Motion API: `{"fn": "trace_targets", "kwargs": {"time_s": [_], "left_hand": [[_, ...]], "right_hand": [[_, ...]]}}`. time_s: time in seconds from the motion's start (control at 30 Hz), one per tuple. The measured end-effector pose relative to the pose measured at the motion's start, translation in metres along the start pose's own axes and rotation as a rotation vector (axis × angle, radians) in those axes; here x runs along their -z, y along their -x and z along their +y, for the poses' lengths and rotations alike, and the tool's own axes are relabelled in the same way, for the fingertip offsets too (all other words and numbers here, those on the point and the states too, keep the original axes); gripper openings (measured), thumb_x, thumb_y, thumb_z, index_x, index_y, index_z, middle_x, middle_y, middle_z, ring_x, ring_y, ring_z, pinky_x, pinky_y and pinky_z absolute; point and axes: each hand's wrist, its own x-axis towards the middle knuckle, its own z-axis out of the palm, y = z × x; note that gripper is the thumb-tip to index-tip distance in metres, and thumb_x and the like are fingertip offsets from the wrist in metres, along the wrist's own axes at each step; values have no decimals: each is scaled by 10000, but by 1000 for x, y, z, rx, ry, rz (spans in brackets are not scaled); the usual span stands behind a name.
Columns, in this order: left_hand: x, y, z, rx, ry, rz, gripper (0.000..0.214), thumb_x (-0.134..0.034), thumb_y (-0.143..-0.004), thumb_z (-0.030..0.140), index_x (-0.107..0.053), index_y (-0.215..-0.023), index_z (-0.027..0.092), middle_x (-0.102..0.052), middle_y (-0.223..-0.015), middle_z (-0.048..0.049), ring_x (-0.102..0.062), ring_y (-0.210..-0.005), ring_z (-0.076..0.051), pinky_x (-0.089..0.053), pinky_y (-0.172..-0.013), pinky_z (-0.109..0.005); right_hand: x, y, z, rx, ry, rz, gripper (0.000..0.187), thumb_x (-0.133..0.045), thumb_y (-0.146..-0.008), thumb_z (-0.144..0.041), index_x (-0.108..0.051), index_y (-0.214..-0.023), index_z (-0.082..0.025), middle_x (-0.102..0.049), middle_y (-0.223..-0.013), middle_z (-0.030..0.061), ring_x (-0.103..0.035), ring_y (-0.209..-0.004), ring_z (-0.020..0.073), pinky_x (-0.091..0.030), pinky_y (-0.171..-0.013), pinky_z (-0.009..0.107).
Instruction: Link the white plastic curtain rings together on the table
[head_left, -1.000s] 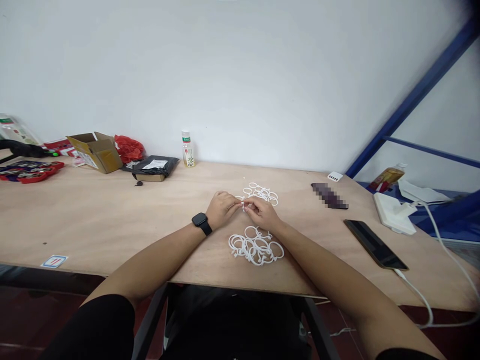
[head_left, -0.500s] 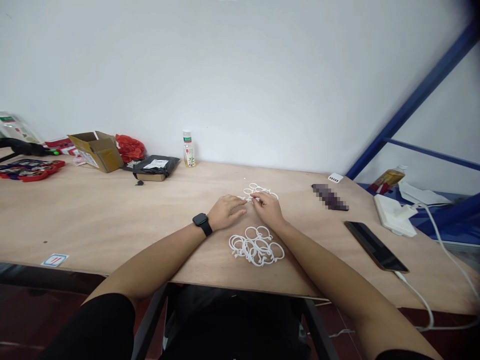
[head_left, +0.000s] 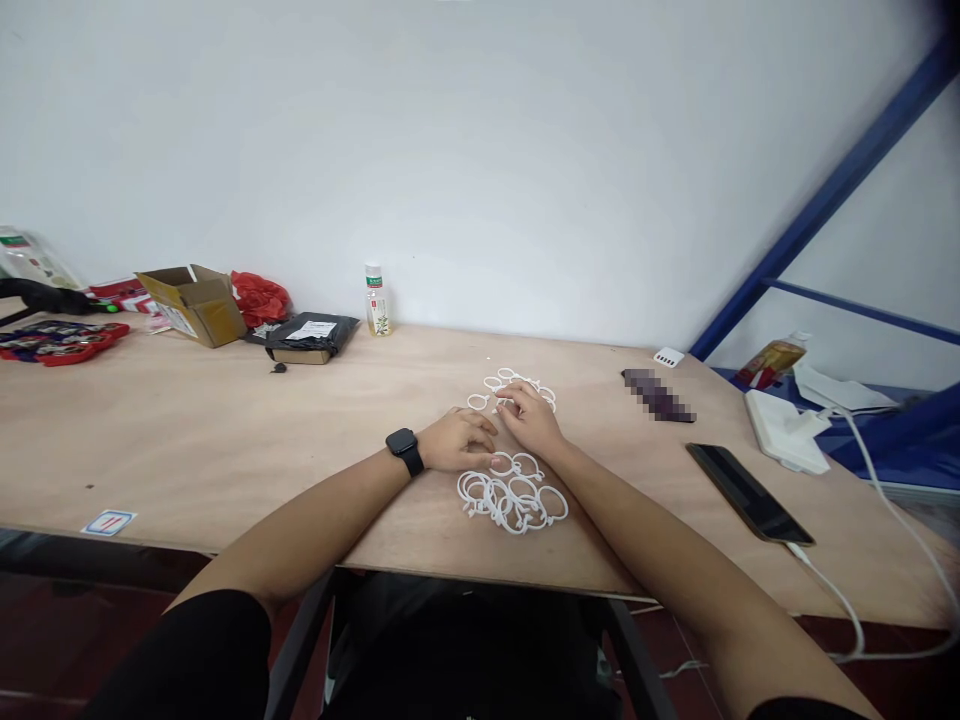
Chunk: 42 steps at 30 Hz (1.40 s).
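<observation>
Two loose heaps of thin white plastic rings on a pale plywood table (head_left: 225, 440). Near heap (head_left: 514, 497): slim round hoops, all of one size, overlapping and tangled, flat on the wood, with small nubs on some rims. Lies close to the table's front edge, between the two forearms. Far heap (head_left: 544, 393): the same white hoops, fewer in view, spread a little further back and partly hidden behind the fingers. One single ring (head_left: 477, 402) just apart at its left side.

Left hand (head_left: 461, 442): palm down on the table, fingers loosely stretched out and not clamped on anything, tips touching the far rim of the near heap. Black watch (head_left: 403, 448) on that wrist.

Right hand (head_left: 534, 420): palm down, fingers bent over the near side of the far heap and touching its rings. Cannot tell whether a ring is pinched between them.

To the right, a dark phone (head_left: 750, 492) lying flat with a white cable (head_left: 832, 585) at its near end. Along the back wall, a small bottle (head_left: 376, 300), a black parcel (head_left: 311, 335), a red bag (head_left: 259, 297) and an open cardboard box (head_left: 193, 300).
</observation>
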Motion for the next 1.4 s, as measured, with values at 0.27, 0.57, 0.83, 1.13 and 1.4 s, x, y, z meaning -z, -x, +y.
{"fn": "trace_targets", "kwargs": {"time_s": [0.27, 0.57, 0.83, 1.13, 1.4], "left_hand": [[-13, -1, -4, 79, -58, 17, 212, -689, -802, 447, -738, -950, 303, -669, -1157, -24, -605, -1091, -217, -369, -1021, -397], [-2, -2, -6, 389, -107, 235, 63, -624, -761, 222, -687, -754, 214, -724, -907, -11, -636, -928, -207, -387, -951, -410], [2, 0, -14, 537, -114, 410, 206, -548, -848, 333, -651, -732, 196, -707, -734, -8, -636, -729, -179, -447, -799, -339], [0, 1, -13, 494, -119, 398, 193, -550, -866, 341, -648, -782, 197, -710, -798, -15, -640, -780, -190, -448, -826, -358], [2, 3, -6, 211, -175, 410, 191, -577, -888, 370, -662, -985, 228, -697, -1054, -43, -601, -1034, -201, -328, -1032, -437]], "right_hand": [[-1, 0, 6, -11, -33, 18, 206, -582, -846, -219, -676, -1029, -237, -613, -1057, 53, -586, -739, 156, -514, -708, 335], [3, 1, -1, 51, -38, -35, 181, -575, -858, -211, -679, -1005, -228, -640, -1019, 55, -580, -713, 149, -506, -696, 317], [5, 5, -14, 265, -58, -141, 188, -593, -869, -256, -658, -1045, -236, -684, -964, 47, -555, -604, 132, -495, -683, 313], [5, 5, -15, 265, -45, -102, 156, -554, -918, -288, -675, -996, -227, -706, -891, 45, -603, -678, 154, -485, -680, 300], [6, 4, -16, 256, -40, -78, 189, -518, -927, -243, -690, -1002, -223, -691, -816, 43, -615, -714, 169, -487, -684, 303]]}}
